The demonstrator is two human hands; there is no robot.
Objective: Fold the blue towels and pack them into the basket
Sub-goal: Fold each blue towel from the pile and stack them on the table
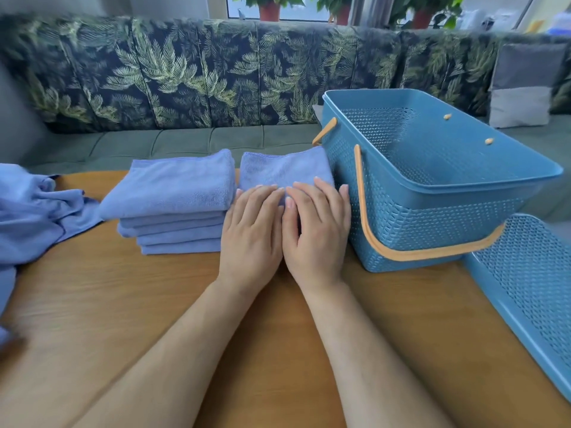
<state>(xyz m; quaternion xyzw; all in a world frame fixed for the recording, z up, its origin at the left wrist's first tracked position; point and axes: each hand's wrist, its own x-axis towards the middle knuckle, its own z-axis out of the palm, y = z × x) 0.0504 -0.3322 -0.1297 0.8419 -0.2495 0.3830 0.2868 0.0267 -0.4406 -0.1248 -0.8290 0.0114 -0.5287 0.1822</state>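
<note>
Counter (123,304) w/ basket (401,217) on right, looks empty. Folded towel (278,168) lies touching basket, betw. it & towel stack (173,193). Left grip (250,230) & right grip (318,230) flat, fingers straight, pressing it. Soft, light, floppy: prob. best pinched at both side edges.
</note>
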